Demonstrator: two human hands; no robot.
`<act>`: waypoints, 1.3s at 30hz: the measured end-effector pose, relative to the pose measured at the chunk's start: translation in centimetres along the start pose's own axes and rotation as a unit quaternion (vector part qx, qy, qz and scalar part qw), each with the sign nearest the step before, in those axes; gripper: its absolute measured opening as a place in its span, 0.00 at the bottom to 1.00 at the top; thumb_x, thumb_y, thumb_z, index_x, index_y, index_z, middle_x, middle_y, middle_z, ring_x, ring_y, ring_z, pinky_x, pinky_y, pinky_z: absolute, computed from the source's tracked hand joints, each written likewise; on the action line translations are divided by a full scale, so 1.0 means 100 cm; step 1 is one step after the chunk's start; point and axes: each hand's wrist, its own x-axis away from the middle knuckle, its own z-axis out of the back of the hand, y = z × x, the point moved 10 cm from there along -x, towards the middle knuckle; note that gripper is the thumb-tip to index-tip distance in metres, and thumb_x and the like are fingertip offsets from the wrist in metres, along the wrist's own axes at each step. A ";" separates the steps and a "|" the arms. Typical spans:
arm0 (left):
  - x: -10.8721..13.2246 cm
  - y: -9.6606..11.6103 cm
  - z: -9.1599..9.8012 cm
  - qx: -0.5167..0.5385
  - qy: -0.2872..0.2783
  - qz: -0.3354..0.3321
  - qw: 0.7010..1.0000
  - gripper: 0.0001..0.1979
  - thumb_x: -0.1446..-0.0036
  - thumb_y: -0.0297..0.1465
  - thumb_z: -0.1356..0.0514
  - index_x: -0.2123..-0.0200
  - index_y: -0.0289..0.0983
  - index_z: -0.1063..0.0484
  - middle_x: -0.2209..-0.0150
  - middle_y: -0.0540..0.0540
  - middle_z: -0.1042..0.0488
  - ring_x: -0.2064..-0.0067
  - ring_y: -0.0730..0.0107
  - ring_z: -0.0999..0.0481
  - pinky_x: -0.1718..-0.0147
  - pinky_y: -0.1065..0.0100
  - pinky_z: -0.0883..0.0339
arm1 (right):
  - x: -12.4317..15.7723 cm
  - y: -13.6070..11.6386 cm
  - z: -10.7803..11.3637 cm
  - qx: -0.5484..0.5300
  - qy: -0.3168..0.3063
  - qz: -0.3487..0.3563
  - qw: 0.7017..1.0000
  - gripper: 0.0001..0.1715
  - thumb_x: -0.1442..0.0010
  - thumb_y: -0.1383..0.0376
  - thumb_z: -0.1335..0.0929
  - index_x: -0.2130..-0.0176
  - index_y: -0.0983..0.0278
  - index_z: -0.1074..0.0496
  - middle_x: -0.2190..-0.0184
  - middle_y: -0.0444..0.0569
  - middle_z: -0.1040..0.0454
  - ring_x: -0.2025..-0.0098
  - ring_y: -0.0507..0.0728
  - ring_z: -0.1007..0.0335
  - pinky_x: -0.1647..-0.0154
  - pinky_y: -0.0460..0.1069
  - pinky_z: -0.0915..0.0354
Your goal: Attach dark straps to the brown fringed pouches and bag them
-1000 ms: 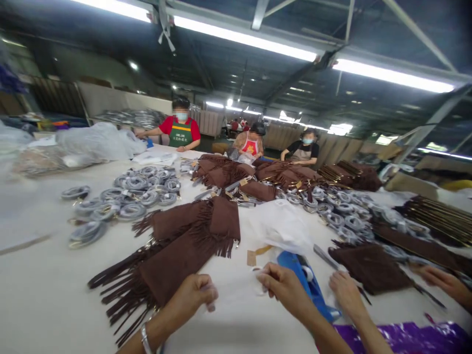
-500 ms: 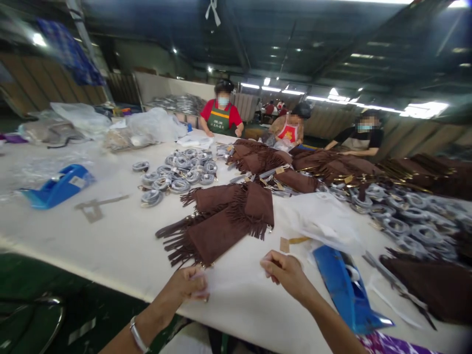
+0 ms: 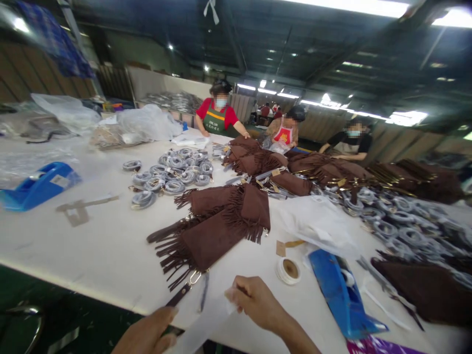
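Note:
My left hand (image 3: 149, 332), low at the table's front edge, is closed around the end of a brown strap (image 3: 180, 294) with a gold clasp (image 3: 195, 277). Pinched in my right hand (image 3: 254, 301) is a translucent white strip (image 3: 207, 319); it slants down toward my left hand, and I cannot tell whether those fingers grip it too. Just beyond lie brown fringed suede bags (image 3: 217, 236), close to the clasp. A thin grey strip (image 3: 203, 291) rests between my hands. To the right of my right hand sits a white roll (image 3: 288, 270) with a brown core.
A blue tape dispenser (image 3: 339, 290) stands at right beside scissors (image 3: 391, 290); another blue dispenser (image 3: 40, 182) is at left. Coiled grey straps (image 3: 177, 169) lie mid-table, with more brown bags (image 3: 254, 157) behind. A white plastic sheet (image 3: 317, 221) lies at right. Several co-workers sit across the table.
My left hand has moved down and left, drawing the brown strap out from the bag. My right hand has come left and lower, uncovering the white roll. A co-worker's arm now reaches onto the bags.

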 end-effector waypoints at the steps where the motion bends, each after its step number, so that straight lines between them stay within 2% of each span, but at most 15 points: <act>1: -0.001 0.019 0.000 -0.008 0.011 -0.023 1.000 0.21 0.57 0.43 0.32 0.57 0.49 0.24 0.54 0.47 0.24 0.50 0.49 0.29 0.51 0.58 0.35 | -0.001 -0.007 -0.007 0.005 -0.019 0.008 1.000 0.14 0.41 0.60 0.35 0.75 0.64 0.31 0.81 0.41 0.29 0.77 0.49 0.34 0.76 0.42 0.46; 3: -0.006 0.049 -0.021 0.020 -0.033 -0.054 0.998 0.27 0.55 0.38 0.32 0.49 0.46 0.29 0.47 0.46 0.29 0.45 0.53 0.33 0.44 0.59 0.42 | -0.002 -0.021 -0.023 0.019 -0.053 0.027 0.998 0.14 0.41 0.59 0.35 0.74 0.64 0.30 0.80 0.41 0.28 0.77 0.49 0.34 0.76 0.42 0.46; 5: -0.012 0.053 -0.050 0.130 -0.091 -0.036 0.987 0.24 0.56 0.36 0.31 0.54 0.39 0.27 0.56 0.44 0.24 0.53 0.57 0.28 0.52 0.63 0.37 | -0.001 -0.027 -0.039 0.033 -0.072 0.038 0.996 0.14 0.41 0.60 0.35 0.75 0.64 0.30 0.80 0.40 0.28 0.77 0.48 0.34 0.77 0.42 0.47; 7: -0.014 0.035 -0.076 0.247 -0.122 0.013 0.961 0.18 0.61 0.38 0.28 0.69 0.35 0.28 0.72 0.47 0.25 0.69 0.66 0.28 0.69 0.69 0.37 | 0.000 -0.024 -0.057 0.038 -0.084 0.038 0.995 0.14 0.42 0.61 0.35 0.76 0.64 0.32 0.81 0.40 0.28 0.78 0.48 0.35 0.78 0.42 0.49; 10: -0.005 -0.009 -0.092 0.307 -0.110 0.067 0.943 0.25 0.66 0.44 0.27 0.79 0.36 0.38 0.83 0.52 0.34 0.80 0.76 0.39 0.78 0.72 0.49 | 0.000 -0.007 -0.085 0.034 -0.112 0.017 0.993 0.11 0.44 0.65 0.35 0.77 0.64 0.34 0.82 0.40 0.30 0.79 0.48 0.35 0.80 0.42 0.50; 12: 0.006 -0.032 -0.082 0.280 -0.077 0.075 0.954 0.27 0.65 0.48 0.28 0.81 0.36 0.40 0.83 0.52 0.36 0.80 0.76 0.42 0.79 0.72 0.52 | -0.004 0.001 -0.099 0.049 -0.118 0.003 0.992 0.11 0.45 0.66 0.36 0.78 0.64 0.34 0.82 0.41 0.30 0.79 0.49 0.35 0.79 0.42 0.50; 15: 0.024 -0.050 -0.043 0.210 -0.014 0.075 0.975 0.26 0.57 0.52 0.34 0.80 0.35 0.38 0.82 0.51 0.36 0.77 0.73 0.41 0.77 0.70 0.51 | -0.021 -0.001 -0.101 0.092 -0.066 0.001 0.994 0.14 0.40 0.62 0.38 0.75 0.63 0.32 0.80 0.43 0.27 0.75 0.51 0.31 0.73 0.44 0.46; 17: 0.034 -0.050 -0.010 0.155 0.026 0.068 0.985 0.25 0.51 0.53 0.39 0.79 0.35 0.36 0.80 0.50 0.35 0.76 0.70 0.39 0.75 0.69 0.50 | -0.033 -0.009 -0.101 0.099 -0.033 0.006 0.995 0.14 0.37 0.60 0.41 0.66 0.61 0.29 0.79 0.43 0.26 0.74 0.53 0.30 0.69 0.45 0.43; 20: 0.043 -0.041 0.034 0.041 0.081 0.061 0.994 0.21 0.43 0.48 0.45 0.76 0.36 0.33 0.77 0.49 0.33 0.72 0.65 0.35 0.72 0.68 0.45 | -0.046 -0.020 -0.122 0.105 -0.045 0.031 0.993 0.20 0.37 0.63 0.42 0.48 0.57 0.32 0.76 0.43 0.24 0.72 0.55 0.28 0.68 0.46 0.42; 23: 0.043 -0.028 0.056 -0.048 0.108 0.036 0.992 0.15 0.42 0.41 0.44 0.75 0.37 0.29 0.57 0.42 0.28 0.54 0.55 0.31 0.56 0.63 0.39 | -0.050 -0.023 -0.150 0.148 -0.073 0.056 0.985 0.26 0.39 0.66 0.41 0.43 0.56 0.36 0.67 0.48 0.21 0.65 0.57 0.26 0.66 0.47 0.42; 25: 0.040 -0.025 0.057 -0.054 0.102 0.019 0.993 0.13 0.44 0.38 0.42 0.76 0.37 0.29 0.46 0.42 0.34 0.44 0.52 0.37 0.46 0.61 0.45 | -0.051 -0.020 -0.160 0.164 -0.080 0.049 0.982 0.24 0.39 0.67 0.41 0.44 0.58 0.35 0.65 0.50 0.21 0.64 0.58 0.26 0.66 0.47 0.42; 27: 0.038 -0.027 0.054 -0.045 0.096 0.010 0.994 0.12 0.44 0.37 0.42 0.76 0.37 0.28 0.45 0.42 0.35 0.43 0.52 0.39 0.44 0.61 0.46 | -0.051 -0.018 -0.164 0.157 -0.078 0.039 0.984 0.22 0.39 0.67 0.41 0.46 0.59 0.33 0.65 0.49 0.21 0.64 0.57 0.26 0.66 0.46 0.43; 31: 0.042 -0.038 0.038 -0.033 0.091 0.016 0.995 0.12 0.44 0.38 0.43 0.73 0.37 0.28 0.52 0.41 0.32 0.53 0.57 0.32 0.59 0.65 0.38 | -0.053 -0.018 -0.161 0.143 -0.063 0.037 0.987 0.19 0.39 0.65 0.41 0.49 0.58 0.32 0.69 0.47 0.22 0.67 0.56 0.27 0.68 0.47 0.44; 35: 0.046 -0.062 0.011 0.116 0.061 0.044 0.990 0.17 0.47 0.43 0.39 0.76 0.34 0.30 0.67 0.43 0.30 0.64 0.62 0.32 0.68 0.68 0.41 | -0.046 -0.015 -0.157 0.124 -0.032 0.040 0.991 0.16 0.38 0.63 0.40 0.51 0.58 0.32 0.71 0.46 0.24 0.68 0.57 0.27 0.68 0.47 0.43; 39: 0.049 -0.086 -0.004 0.243 0.058 0.065 0.966 0.22 0.52 0.49 0.36 0.76 0.33 0.33 0.74 0.48 0.33 0.72 0.69 0.38 0.72 0.69 0.47 | -0.018 0.008 -0.162 -0.036 -0.006 -0.011 0.999 0.14 0.38 0.57 0.39 0.54 0.58 0.33 0.74 0.43 0.26 0.74 0.55 0.30 0.72 0.47 0.40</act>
